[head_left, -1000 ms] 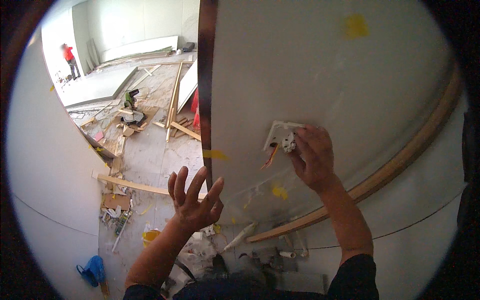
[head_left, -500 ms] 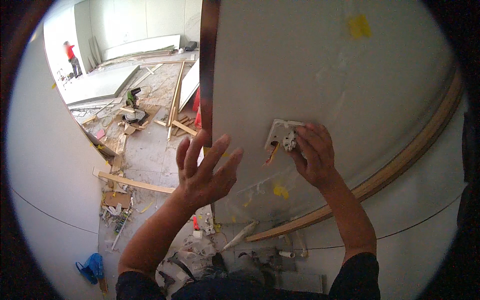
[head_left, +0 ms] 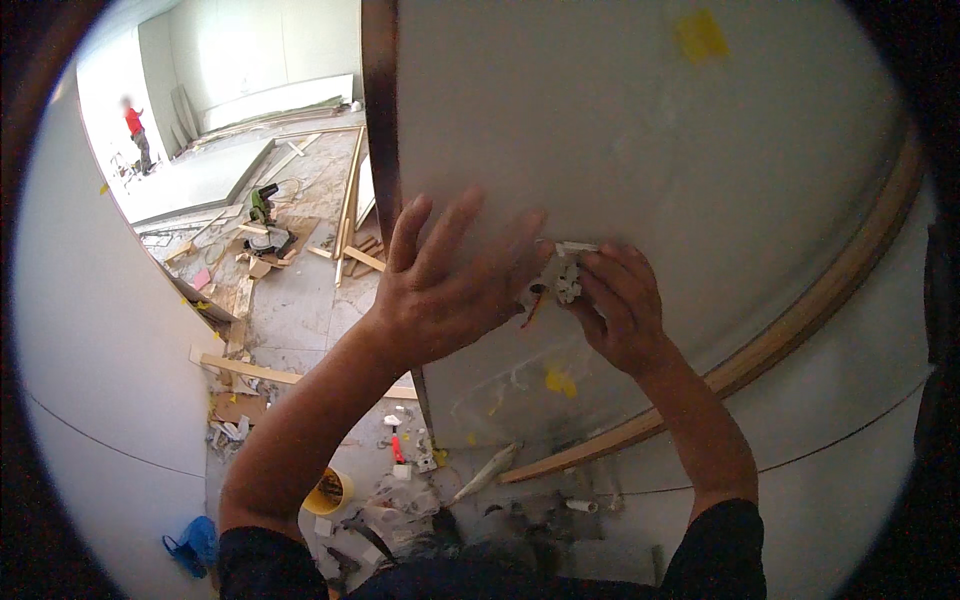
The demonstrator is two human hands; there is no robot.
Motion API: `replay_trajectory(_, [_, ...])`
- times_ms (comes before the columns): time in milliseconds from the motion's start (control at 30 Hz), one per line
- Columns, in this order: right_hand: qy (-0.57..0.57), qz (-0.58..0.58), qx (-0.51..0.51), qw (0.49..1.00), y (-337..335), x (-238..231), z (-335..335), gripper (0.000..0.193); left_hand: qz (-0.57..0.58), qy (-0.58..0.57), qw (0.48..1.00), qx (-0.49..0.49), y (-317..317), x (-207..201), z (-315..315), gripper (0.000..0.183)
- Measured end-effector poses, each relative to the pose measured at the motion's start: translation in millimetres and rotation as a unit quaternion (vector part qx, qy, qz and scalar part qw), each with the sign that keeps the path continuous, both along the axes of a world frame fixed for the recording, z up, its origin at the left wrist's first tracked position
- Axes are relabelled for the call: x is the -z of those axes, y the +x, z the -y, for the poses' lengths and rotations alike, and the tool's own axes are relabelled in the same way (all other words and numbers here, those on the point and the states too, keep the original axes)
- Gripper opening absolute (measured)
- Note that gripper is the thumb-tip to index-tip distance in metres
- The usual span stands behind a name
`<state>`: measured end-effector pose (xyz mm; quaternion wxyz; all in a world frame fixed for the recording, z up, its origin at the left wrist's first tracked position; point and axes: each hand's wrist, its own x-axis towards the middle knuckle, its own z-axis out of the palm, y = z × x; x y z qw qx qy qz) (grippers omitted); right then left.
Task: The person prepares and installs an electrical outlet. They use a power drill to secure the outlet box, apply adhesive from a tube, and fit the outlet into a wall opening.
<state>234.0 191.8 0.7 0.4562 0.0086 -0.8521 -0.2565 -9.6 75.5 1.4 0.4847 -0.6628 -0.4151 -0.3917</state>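
A white electrical wall fitting (head_left: pixel 568 283), a switch or socket seen partly from its back, is gripped in my right hand (head_left: pixel 625 305) close against the grey panel (head_left: pixel 560 130). Thin red and yellowish wires (head_left: pixel 531 309) hang out beside it. Spread wide, my left hand (head_left: pixel 440 295) reaches over to the fitting's left side, thumb and fingers apart. It hides much of the white mounting plate there; whether its fingertips touch the plate I cannot tell.
A curved wooden strip (head_left: pixel 780 350) runs along the panel's lower right. On the littered floor are a yellow bucket (head_left: pixel 327 490), a red-handled tool (head_left: pixel 397 445) and a blue bag (head_left: pixel 195 545). Farther off are a green saw (head_left: pixel 265 215), boards, and a person in red (head_left: pixel 134 125).
My left hand has moved right and up, from beside the panel's edge to the fitting. The right hand keeps its hold. The view has shifted slightly, bringing the yellow bucket into sight.
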Motion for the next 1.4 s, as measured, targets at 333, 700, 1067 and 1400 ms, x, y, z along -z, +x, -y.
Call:
replay_trajectory(333, [-0.009,-0.004,0.022,1.000,-0.5,1.8,0.1,0.049,-0.011,-0.008,1.000,0.008,4.5,-8.8,-6.9,0.047])
replay_trajectory(700, [-0.016,0.010,0.007,1.000,1.0,-1.8,1.3,0.050,-0.004,-0.049,0.998,0.050,6.8,-10.2,-7.0,0.056])
replay_trajectory(1067, [0.000,-0.008,0.002,1.000,-0.5,-1.7,3.6,0.042,-0.014,-0.049,0.997,0.051,7.8,-9.1,-9.1,0.053])
replay_trajectory(1400, [0.022,-0.006,0.019,1.000,1.3,4.3,1.0,0.034,-0.025,-0.034,0.998,0.038,9.1,-5.3,-11.9,0.037])
